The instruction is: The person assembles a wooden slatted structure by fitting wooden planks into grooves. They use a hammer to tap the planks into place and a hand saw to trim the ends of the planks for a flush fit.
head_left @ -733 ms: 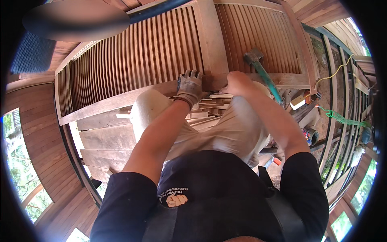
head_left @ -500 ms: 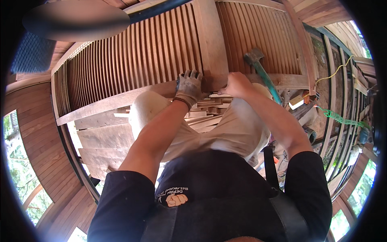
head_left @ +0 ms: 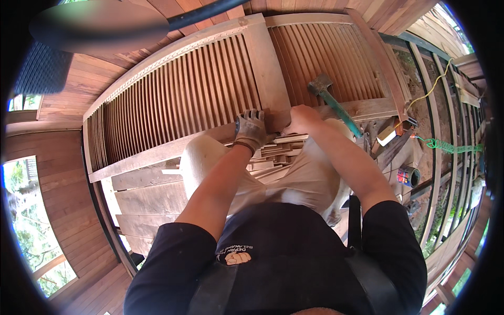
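Note:
A wooden louvred panel (head_left: 273,71), with many slats between frame rails, lies across my lap. My left hand (head_left: 251,128), in a grey work glove, is hooked over its near rail, fingers curled onto the wood. Close beside it, my bare right hand (head_left: 303,121) is closed at the near end of the wide middle stile. Its fingertips are turned down, and whatever they pinch is hidden. A hammer (head_left: 336,105) with a metal head and green handle rests on the panel's right section, just beyond my right forearm.
Wood strips (head_left: 270,157) are piled beneath the panel between my knees. To the right are a tin (head_left: 408,177), a coiled green hose (head_left: 446,146) and a yellow cord (head_left: 436,92). Slatted floor beams (head_left: 436,115) with gaps run along the right side. Wide boards (head_left: 147,194) lie on the left.
My view has shifted a little, so the panel, hammer and hands appear moved in the picture. Both hands keep about the same places at the near rail. The tin shows more fully.

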`<state>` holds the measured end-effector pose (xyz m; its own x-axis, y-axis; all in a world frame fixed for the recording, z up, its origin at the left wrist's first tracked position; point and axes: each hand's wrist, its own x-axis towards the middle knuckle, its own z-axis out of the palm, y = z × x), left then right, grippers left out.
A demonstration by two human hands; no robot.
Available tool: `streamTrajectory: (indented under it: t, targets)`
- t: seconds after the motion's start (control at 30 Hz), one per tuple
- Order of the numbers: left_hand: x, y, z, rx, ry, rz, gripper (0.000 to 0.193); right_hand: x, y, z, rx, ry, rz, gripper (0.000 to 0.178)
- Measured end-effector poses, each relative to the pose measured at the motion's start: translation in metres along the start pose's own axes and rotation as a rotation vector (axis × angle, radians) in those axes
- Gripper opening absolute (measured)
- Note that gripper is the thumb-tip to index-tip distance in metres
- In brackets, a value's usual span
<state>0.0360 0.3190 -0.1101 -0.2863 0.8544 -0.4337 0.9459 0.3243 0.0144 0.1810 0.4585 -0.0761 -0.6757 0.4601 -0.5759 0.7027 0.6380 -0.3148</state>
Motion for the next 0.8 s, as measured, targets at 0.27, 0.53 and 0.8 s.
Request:
streamTrajectory:
  t: [0.27,0.53,0.8]
  targets:
    - [-0.008,0.005,0.012,-0.129,0.173,-0.106,0.116,0.004,0.026,-0.011,0.206,0.308,0.079,0.057]
    - [-0.012,0.012,0.020,-0.232,0.477,0.186,0.100,0.022,0.085,-0.030,0.471,0.732,0.325,0.044]
    - [0.055,0.046,-0.017,0.017,0.278,0.226,0.088,0.011,0.155,0.014,0.112,0.664,0.328,0.064]
